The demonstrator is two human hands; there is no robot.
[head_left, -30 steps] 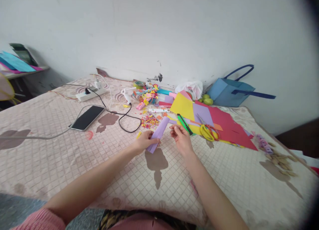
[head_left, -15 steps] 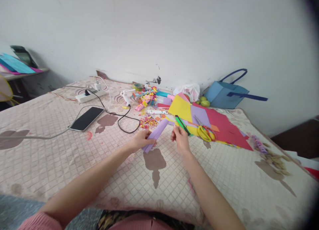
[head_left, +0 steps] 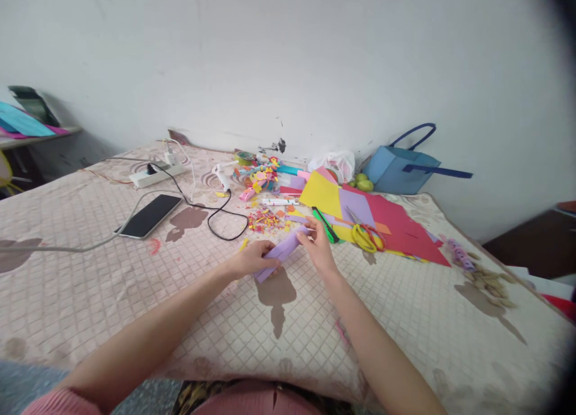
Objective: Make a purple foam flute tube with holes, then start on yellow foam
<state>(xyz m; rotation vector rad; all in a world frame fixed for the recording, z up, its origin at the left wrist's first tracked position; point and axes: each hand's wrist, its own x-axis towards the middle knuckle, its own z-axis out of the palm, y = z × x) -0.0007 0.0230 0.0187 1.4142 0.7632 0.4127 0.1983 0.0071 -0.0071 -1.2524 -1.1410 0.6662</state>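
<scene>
A folded strip of purple paper point(head_left: 285, 248) is held between my two hands, slanting up to the right above the table. My left hand point(head_left: 257, 259) grips its near end, thumb on top. At the far end, my right hand point(head_left: 317, 241) pinches the paper between thumb and fingers. Just beyond my right hand lies a green box cutter point(head_left: 324, 224). Yellow-handled scissors point(head_left: 363, 237) rest on coloured paper to its right. Small paper scraps point(head_left: 265, 219) are scattered past my left hand.
A phone point(head_left: 150, 216), a power strip point(head_left: 157, 175) and a corded glue gun point(head_left: 221, 178) lie to the left. Red paper point(head_left: 400, 223) spreads at the right, before a blue bag point(head_left: 400, 169). Peanuts point(head_left: 490, 286) sit near the right edge. A wall stands behind.
My right hand has come to the purple paper's far end and now pinches it; before, it was apart from it. The view has shifted slightly.
</scene>
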